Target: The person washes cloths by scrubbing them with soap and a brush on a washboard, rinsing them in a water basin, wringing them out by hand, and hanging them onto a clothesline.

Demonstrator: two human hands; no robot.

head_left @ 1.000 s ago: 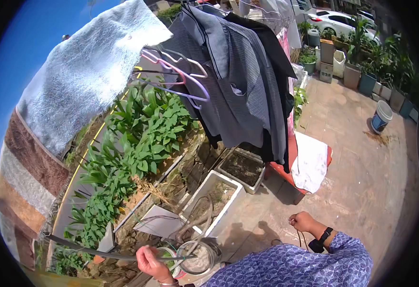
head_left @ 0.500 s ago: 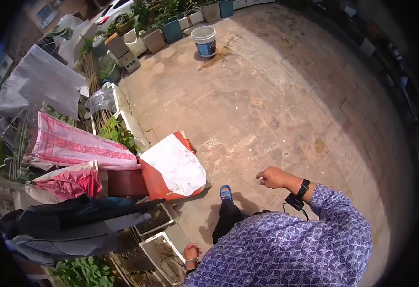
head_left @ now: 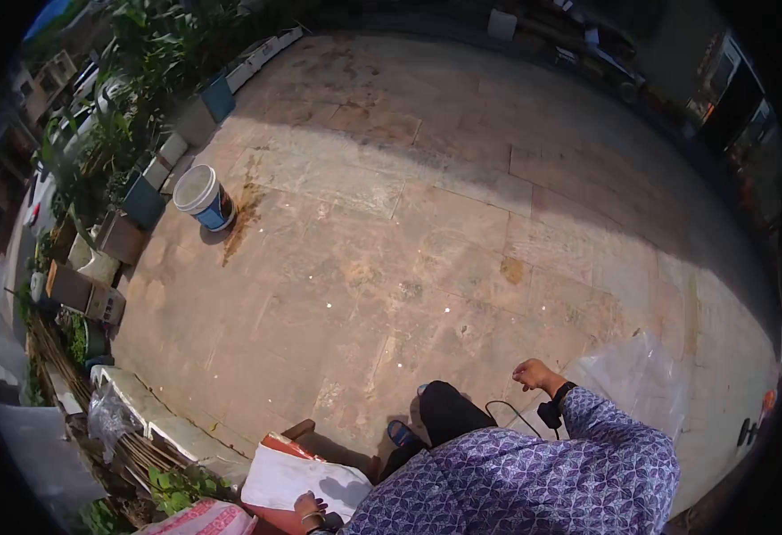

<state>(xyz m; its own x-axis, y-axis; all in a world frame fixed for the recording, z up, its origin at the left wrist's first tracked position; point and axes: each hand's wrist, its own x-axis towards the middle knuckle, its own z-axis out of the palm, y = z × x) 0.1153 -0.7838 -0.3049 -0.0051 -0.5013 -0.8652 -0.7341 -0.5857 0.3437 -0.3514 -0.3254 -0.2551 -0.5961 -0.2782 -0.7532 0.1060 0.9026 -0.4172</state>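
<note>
My left hand (head_left: 309, 506), with a bracelet at the wrist, is at the bottom over the white cloth (head_left: 297, 477). The cloth lies across a red seat (head_left: 275, 517); whether my fingers touch it I cannot tell. That hand is loosely bent, its fingers a little apart, and nothing shows in it. Out in front of my body on the other side, my right hand (head_left: 536, 375) hangs above the paving with relaxed, half-curled fingers and nothing visible in them. A black strap circles that wrist, with a small black device (head_left: 550, 415) and a cable (head_left: 509, 408) beside it.
A white and blue bucket (head_left: 202, 198) stands on the paving (head_left: 391, 267) beside a wet stain. Planters (head_left: 146, 203), boxes (head_left: 83, 292) and tall plants line the left edge. Clear plastic sheeting (head_left: 636, 379) lies at the right. A pink towel (head_left: 204, 519) is at the bottom left.
My view has turned right, so the bucket and seat now appear lower and farther left. I have stepped along past the seat. Plastic sheeting has come into view at the right.
</note>
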